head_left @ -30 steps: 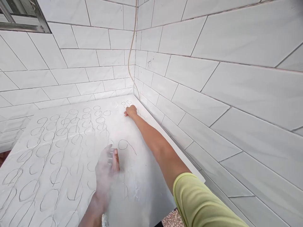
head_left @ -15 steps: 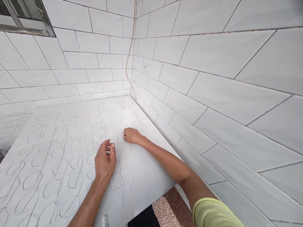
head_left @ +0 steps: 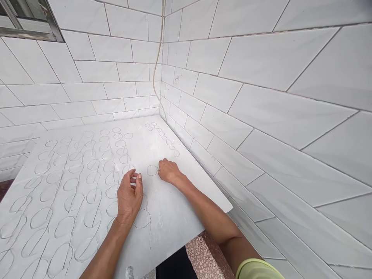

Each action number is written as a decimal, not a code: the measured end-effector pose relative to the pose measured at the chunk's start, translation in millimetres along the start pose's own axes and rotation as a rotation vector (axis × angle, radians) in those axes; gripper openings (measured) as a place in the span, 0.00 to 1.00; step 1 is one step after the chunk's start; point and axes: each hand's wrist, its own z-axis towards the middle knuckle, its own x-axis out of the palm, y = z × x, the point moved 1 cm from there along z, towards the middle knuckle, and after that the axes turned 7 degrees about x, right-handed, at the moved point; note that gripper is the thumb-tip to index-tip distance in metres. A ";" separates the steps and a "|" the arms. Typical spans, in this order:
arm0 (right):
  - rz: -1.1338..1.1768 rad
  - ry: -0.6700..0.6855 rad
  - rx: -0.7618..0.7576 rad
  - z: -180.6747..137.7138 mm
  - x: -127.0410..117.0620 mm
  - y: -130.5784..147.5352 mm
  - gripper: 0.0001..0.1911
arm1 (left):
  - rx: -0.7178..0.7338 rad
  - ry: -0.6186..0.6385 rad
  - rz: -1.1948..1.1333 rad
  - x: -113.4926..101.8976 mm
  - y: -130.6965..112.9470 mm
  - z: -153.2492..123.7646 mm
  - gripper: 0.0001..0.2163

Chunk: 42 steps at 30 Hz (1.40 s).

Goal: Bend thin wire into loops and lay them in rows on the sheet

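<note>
Head view: right hand [head_left: 170, 171] rests just beside a thin loop [head_left: 152, 170].

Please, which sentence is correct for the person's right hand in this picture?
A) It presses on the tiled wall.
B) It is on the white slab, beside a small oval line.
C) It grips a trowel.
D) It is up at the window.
B. The right hand lies on the white slab, with its fingertips beside a small oval line.
</note>
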 end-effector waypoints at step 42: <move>1.571 0.188 -0.339 -15.6 3.2 -12.2 0.20 | -0.052 0.180 -0.250 7.8 -9.3 -6.5 0.23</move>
